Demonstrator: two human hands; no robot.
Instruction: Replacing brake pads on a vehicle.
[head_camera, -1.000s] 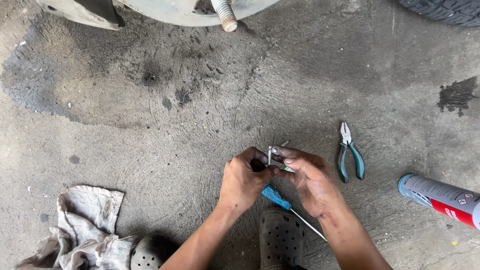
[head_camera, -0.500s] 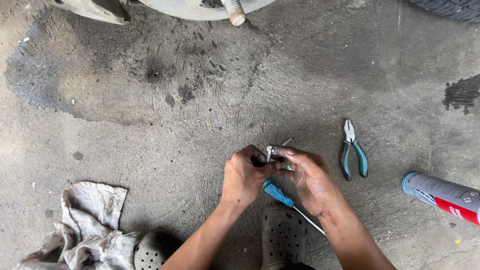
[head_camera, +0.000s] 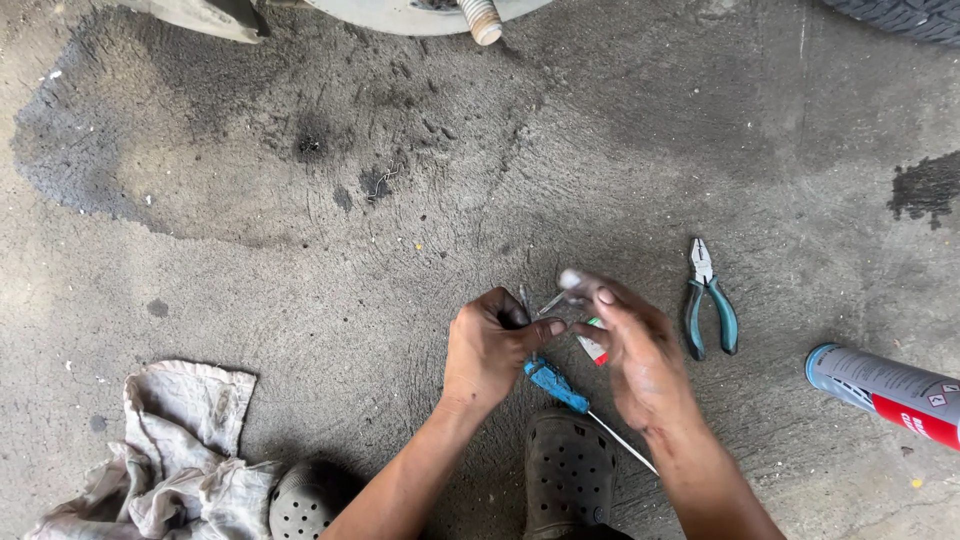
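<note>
While the left hand (head_camera: 492, 350) pinches a small metal part (head_camera: 527, 303) over the concrete floor (head_camera: 300, 300), right hand (head_camera: 635, 350), blurred, grips a small tube (head_camera: 592, 345); blue-handled screwdriver (head_camera: 556, 385) beneath, pliers (head_camera: 708, 300) near.

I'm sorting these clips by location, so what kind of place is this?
Probably a vehicle repair spot: an oil-stained concrete floor, a tyre at the top edge, and pliers and a spray can lying on the ground.
</note>
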